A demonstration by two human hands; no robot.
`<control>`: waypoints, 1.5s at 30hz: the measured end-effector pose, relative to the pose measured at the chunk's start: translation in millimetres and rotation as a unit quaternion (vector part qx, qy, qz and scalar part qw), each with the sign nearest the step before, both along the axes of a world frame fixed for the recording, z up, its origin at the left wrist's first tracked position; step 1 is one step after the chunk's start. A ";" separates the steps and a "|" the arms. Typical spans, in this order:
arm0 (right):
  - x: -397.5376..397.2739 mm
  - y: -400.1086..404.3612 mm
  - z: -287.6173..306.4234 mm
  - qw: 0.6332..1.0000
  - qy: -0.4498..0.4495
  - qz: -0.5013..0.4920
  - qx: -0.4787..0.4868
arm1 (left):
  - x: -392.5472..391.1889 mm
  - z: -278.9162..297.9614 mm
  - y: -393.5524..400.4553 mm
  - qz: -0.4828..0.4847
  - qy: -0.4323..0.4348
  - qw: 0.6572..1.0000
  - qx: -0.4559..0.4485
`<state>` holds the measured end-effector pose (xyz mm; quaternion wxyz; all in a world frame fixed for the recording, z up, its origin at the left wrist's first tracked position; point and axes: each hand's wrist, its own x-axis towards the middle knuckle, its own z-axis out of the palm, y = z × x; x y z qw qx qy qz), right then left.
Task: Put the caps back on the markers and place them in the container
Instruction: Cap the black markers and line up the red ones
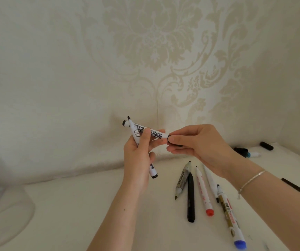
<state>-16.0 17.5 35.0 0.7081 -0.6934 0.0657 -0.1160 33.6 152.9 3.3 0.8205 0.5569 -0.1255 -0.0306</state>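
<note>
Two uncapped whiteboard markers sit crossed in my left hand (140,154), raised above a white table (109,214) that runs back into a corner papered in cream damask wallpaper (154,42). My fingers and thumb are curled around both barrels: one marker (146,132) lies nearly level with its black tip pointing left, the other marker (136,140) stands steeply, tip up, its black end poking out below my palm.

My right hand (198,142) is closed narrow, fingertips pinching a black cap (170,140) that touches the rear end of the level marker. A thin bracelet (250,180) circles that wrist.

On the table below my right forearm, five loose markers lie side by side: a grey one (182,180), a black one (190,198), a red-ended one (204,192), a white one (209,180) partly under my wrist, and a blue-ended one (230,220). Further right are dark caps (266,145) near the wall and a dark stick-like piece (294,186) that I cannot identify. At the far left, a clear container (2,187) shows, blurred.
</note>
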 end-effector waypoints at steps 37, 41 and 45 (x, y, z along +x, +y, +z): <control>7.4 -61.4 -15.3 0.953 0.283 0.093 -0.059 | 4.5 -18.9 39.2 -0.247 -0.066 0.757 0.601; 8.1 -68.5 -20.4 0.959 0.267 0.054 -0.085 | 1.0 -24.3 26.8 -0.218 -0.023 0.747 0.628; 8.0 -69.6 -23.9 0.958 0.256 0.046 -0.118 | -3.5 -33.6 10.4 -0.145 -0.026 0.767 0.624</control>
